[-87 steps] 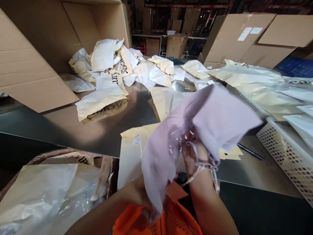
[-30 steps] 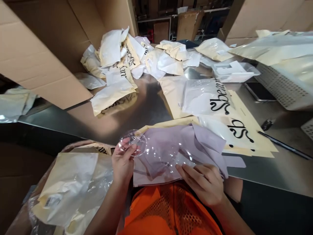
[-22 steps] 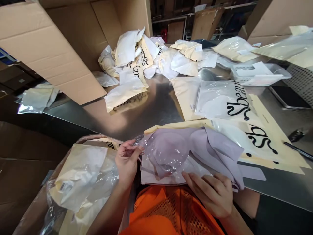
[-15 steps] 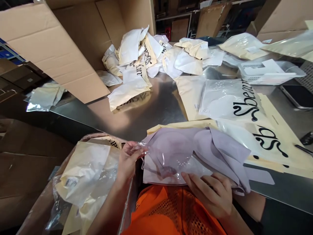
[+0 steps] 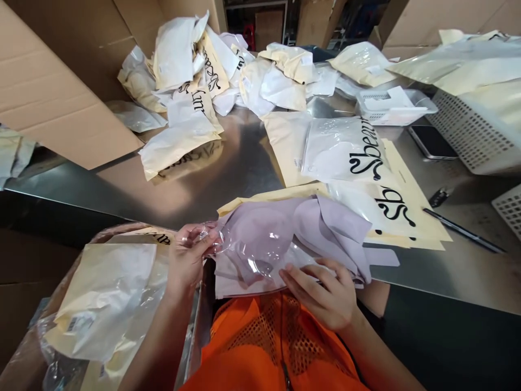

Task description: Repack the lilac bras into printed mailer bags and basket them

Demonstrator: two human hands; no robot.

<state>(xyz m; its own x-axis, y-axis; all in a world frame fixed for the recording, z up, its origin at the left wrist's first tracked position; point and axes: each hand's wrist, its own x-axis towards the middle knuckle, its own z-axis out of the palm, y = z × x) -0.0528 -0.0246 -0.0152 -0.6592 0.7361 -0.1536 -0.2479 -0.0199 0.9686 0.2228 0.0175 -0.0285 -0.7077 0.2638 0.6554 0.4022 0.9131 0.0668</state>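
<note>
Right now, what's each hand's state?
Left hand: closed, pinching clear plastic.
Right hand: fingers loosely bent at the lilac bra; grip can't be told.

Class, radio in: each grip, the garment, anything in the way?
Left grip pinching clear plastic. Right grip at lilac garment, hold unclear. Plastic overlies part of garment; printed bags just beyond.

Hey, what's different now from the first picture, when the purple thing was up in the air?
The lilac garment has come down and lies at the near edge of the table. The left hand now pinches clear plastic at its left side. The right hand, which held it up, is now low at its near side. The heap of bags and pen stayed put.
</note>
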